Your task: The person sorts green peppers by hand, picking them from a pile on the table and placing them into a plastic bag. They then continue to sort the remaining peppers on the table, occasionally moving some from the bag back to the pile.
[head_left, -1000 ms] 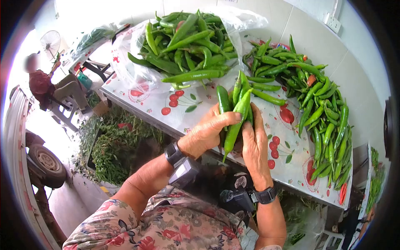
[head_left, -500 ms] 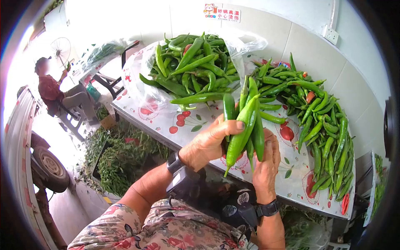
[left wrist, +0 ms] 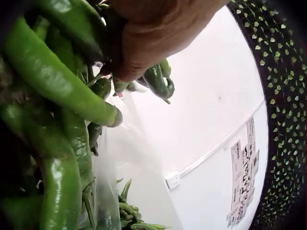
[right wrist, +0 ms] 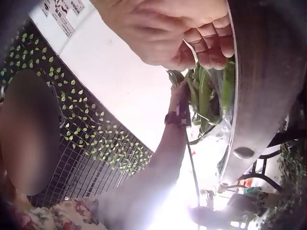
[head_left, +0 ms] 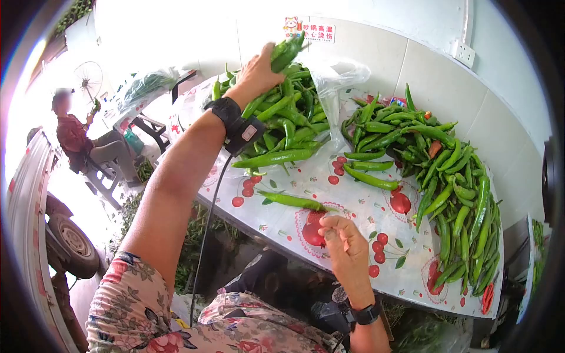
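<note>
My left hand (head_left: 256, 75) grips a few green chili peppers (head_left: 287, 54) above the plastic bag (head_left: 331, 79) heaped with more green peppers (head_left: 276, 157). In the left wrist view, the ends of the gripped peppers (left wrist: 158, 81) stick out past the hand. My right hand (head_left: 348, 253) is over the front edge of the table, fingers loosely bent and nothing in them. Just beyond its fingertips a single green pepper (head_left: 291, 200) lies on the cherry-patterned tablecloth (head_left: 359, 206).
A large pile of green peppers (head_left: 465, 176) covers the right side of the table, with red chilies (head_left: 487, 298) at its corner. Leafy greens lie on the floor to the left. A person (head_left: 73, 135) sits on a stool at the far left. A cable (head_left: 206, 241) hangs from my left wrist.
My left hand has carried peppers from in front of me up and left over the bag. My right hand has drawn away from them, and one pepper now lies on the tablecloth.
</note>
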Available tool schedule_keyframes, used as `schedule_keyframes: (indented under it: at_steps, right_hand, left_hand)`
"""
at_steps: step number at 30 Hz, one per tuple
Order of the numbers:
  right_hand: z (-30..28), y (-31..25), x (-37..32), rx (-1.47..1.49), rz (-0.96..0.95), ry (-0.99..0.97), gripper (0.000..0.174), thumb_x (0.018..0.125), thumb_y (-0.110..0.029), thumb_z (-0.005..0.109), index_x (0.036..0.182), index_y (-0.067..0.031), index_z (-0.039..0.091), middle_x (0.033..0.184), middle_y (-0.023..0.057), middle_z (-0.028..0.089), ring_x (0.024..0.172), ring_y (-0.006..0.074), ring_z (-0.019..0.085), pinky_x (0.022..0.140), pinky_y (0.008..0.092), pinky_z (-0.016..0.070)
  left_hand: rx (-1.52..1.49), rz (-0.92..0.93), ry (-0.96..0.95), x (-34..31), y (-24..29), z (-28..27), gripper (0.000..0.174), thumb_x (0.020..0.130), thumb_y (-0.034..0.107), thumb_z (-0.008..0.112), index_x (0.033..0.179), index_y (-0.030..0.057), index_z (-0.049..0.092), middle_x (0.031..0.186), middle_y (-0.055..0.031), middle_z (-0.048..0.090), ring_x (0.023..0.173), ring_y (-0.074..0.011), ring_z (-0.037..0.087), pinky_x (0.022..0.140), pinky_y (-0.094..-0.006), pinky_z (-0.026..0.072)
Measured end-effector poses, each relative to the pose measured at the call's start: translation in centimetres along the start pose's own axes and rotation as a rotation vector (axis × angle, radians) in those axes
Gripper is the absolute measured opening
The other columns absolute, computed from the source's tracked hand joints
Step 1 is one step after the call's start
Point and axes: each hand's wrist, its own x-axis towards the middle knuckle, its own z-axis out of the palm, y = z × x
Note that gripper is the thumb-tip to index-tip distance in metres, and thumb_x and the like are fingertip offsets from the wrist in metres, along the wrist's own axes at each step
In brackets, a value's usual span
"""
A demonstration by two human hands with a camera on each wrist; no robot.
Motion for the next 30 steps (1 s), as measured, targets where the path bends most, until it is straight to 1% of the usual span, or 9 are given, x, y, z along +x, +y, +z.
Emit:
schedule_keyframes:
  at_steps: [3, 4, 6, 7, 10, 16, 20, 24, 30]
  right_hand:
    - [-0.2, -0.1, -0.2, -0.164, -0.003, -0.029, 0.022, 0.091, -0.006, 0.059, 0.112, -0.0008, 0.06, 0.1, 0.0097, 0.068, 0.094, 0.0142, 0.061, 0.084, 0.027, 0.0494]
    - [-0.2, -0.4, -0.2, -0.135, -0.021, -0.074, 0.024, 0.091, -0.008, 0.06, 0.114, -0.0016, 0.06, 0.115, 0.0087, 0.06, 0.101, 0.0174, 0.058, 0.088, 0.03, 0.0456]
    - [0.9, -1.0, 0.7, -0.673, -0.315, 0.012, 0.031, 0.085, -0.009, 0.063, 0.115, -0.0041, 0.06, 0.124, 0.0146, 0.056, 0.114, 0.0286, 0.051, 0.097, 0.0408, 0.0402]
    - [1.7, -0.9, 1.0, -0.932, -0.457, 0.037, 0.034, 0.083, -0.01, 0.065, 0.116, -0.0054, 0.061, 0.128, 0.0175, 0.053, 0.12, 0.0342, 0.048, 0.102, 0.0462, 0.0376]
    - [3.0, 1.2, 2.6, -1.141, -0.538, -0.169, 0.045, 0.078, -0.017, 0.069, 0.12, -0.0052, 0.058, 0.138, 0.0187, 0.042, 0.127, 0.0401, 0.037, 0.103, 0.0502, 0.0325]
    - [2.7, 1.3, 3.1, -1.197, -0.453, -0.067, 0.049, 0.074, -0.019, 0.072, 0.115, 0.0001, 0.055, 0.129, 0.0164, 0.048, 0.116, 0.0347, 0.045, 0.092, 0.0482, 0.0393]
    - [2.3, 0.8, 2.8, -1.23, -0.423, 0.005, 0.047, 0.072, -0.018, 0.073, 0.112, 0.0007, 0.056, 0.124, 0.0163, 0.049, 0.113, 0.0337, 0.046, 0.09, 0.0486, 0.0396]
    - [1.3, 1.0, 2.5, -1.178, -0.459, 0.012, 0.047, 0.071, -0.016, 0.073, 0.112, 0.0018, 0.055, 0.124, 0.0166, 0.049, 0.114, 0.0349, 0.046, 0.093, 0.0491, 0.037]
    - [0.9, 1.0, 2.3, -1.076, -0.448, 0.028, 0.04, 0.075, -0.014, 0.07, 0.11, 0.0028, 0.059, 0.125, 0.0168, 0.05, 0.115, 0.0353, 0.045, 0.096, 0.0475, 0.0346]
  left_hand:
    - [0.158, 0.003, 0.001, 0.1, -0.1, 0.9, 0.083, 0.072, 0.025, 0.077, 0.141, 0.0145, 0.033, 0.127, -0.0188, 0.05, 0.117, -0.038, 0.051, 0.094, -0.054, 0.0413]
    - [0.235, 0.039, 0.022, 0.0, 0.8, 0.8, 0.082, 0.073, 0.024, 0.077, 0.141, 0.015, 0.033, 0.13, -0.0175, 0.048, 0.12, -0.0375, 0.048, 0.095, -0.0561, 0.0393]
    - [0.371, 0.233, 0.121, -1.5, 0.3, 2.0, 0.084, 0.073, 0.019, 0.077, 0.144, 0.0189, 0.032, 0.135, -0.011, 0.045, 0.127, -0.0311, 0.042, 0.095, -0.0539, 0.0371]
    - [0.402, 0.258, 0.012, -2.3, 1.5, 1.6, 0.083, 0.073, 0.017, 0.077, 0.144, 0.0199, 0.033, 0.135, -0.0109, 0.046, 0.127, -0.0315, 0.041, 0.097, -0.0522, 0.0361]
    - [0.476, 0.375, -0.057, -2.3, 2.7, 3.5, 0.069, 0.079, 0.024, 0.071, 0.141, 0.0202, 0.04, 0.133, -0.0105, 0.048, 0.124, -0.0317, 0.045, 0.096, -0.0521, 0.0381]
    - [0.439, 0.338, -0.179, -1.4, 2.4, 2.3, 0.048, 0.087, 0.033, 0.06, 0.133, 0.0227, 0.053, 0.12, -0.0127, 0.058, 0.116, -0.0319, 0.053, 0.094, -0.0492, 0.0438]
    - [0.414, 0.263, -0.315, -2.4, 3.6, 1.1, 0.048, 0.085, 0.028, 0.064, 0.131, 0.0204, 0.053, 0.111, -0.0128, 0.06, 0.106, -0.0328, 0.058, 0.089, -0.0442, 0.0476]
    - [0.346, 0.458, -0.113, -3.6, 2.8, 0.9, 0.045, 0.084, 0.027, 0.066, 0.127, 0.0209, 0.055, 0.111, -0.0124, 0.061, 0.099, -0.0325, 0.062, 0.084, -0.0461, 0.0501]
    - [0.284, 0.081, 0.035, -1.2, 0.1, -1.8, 0.036, 0.084, 0.026, 0.063, 0.119, 0.0189, 0.061, 0.116, -0.0124, 0.062, 0.103, -0.0331, 0.061, 0.086, -0.0462, 0.0487]
